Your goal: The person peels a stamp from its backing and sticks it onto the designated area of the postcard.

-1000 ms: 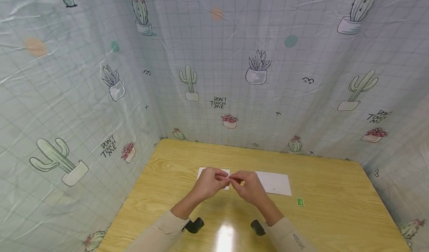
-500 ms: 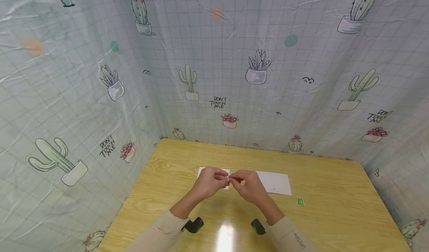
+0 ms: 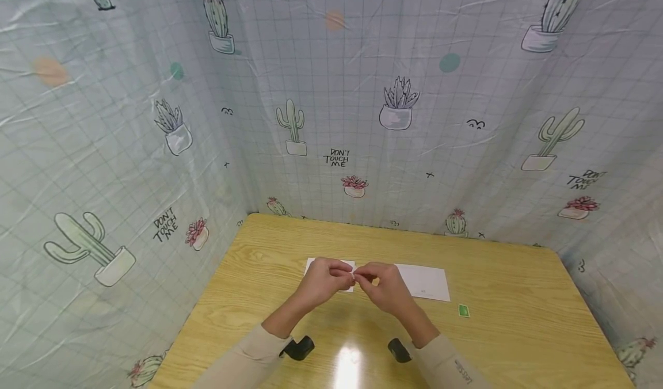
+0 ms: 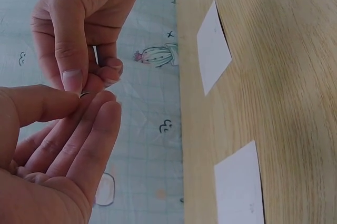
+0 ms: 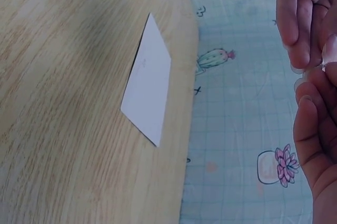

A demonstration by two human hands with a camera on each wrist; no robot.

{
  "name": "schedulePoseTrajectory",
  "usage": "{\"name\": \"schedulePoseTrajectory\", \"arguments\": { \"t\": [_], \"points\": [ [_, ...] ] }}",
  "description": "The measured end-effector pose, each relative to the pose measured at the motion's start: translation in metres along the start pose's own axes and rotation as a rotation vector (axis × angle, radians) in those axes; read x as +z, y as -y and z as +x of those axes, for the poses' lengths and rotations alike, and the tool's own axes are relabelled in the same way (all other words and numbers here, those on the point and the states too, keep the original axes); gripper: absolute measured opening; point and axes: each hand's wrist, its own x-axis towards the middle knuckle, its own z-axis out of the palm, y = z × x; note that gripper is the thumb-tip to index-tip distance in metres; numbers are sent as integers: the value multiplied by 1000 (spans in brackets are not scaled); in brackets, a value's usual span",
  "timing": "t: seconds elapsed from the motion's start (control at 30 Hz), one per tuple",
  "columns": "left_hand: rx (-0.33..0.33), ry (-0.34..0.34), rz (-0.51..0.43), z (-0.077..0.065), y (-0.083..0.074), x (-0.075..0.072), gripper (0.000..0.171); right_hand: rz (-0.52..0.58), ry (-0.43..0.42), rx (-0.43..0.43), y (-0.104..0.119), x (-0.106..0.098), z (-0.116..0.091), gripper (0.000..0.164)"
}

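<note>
My left hand (image 3: pixel 322 282) and right hand (image 3: pixel 384 288) meet fingertip to fingertip above the table. Between thumbs and forefingers they both pinch one tiny thin piece (image 4: pixel 84 94), mostly covered by the fingertips; its kind cannot be told. In the left wrist view, a small dark edge of it shows at the thumb tips, and the left hand's other fingers extend beneath. Behind the left hand lies a white card (image 3: pixel 312 264), partly hidden by it. Just beyond the right hand is a second white card (image 3: pixel 427 282) with a small faint mark near its lower edge.
A small green stamp-like piece with a pale border (image 3: pixel 464 311) lies on the wooden table (image 3: pixel 518 297), right of the second card. Cactus-printed curtains (image 3: pixel 331 118) hang along the table's back and sides. Black wrist mounts (image 3: pixel 300 349) sit under both sleeves.
</note>
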Motion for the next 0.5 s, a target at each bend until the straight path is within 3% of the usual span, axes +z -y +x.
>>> {"name": "schedulePoseTrajectory", "arguments": {
  "t": [0.27, 0.5],
  "points": [
    [-19, -29, -30, 1, 2, 2, 29, -15, -1, -15, 0, 1, 0, 11],
    [-13, -63, 15, 1, 1, 3, 28, -110, -19, -111, 2, 1, 1, 9]
  ]
}}
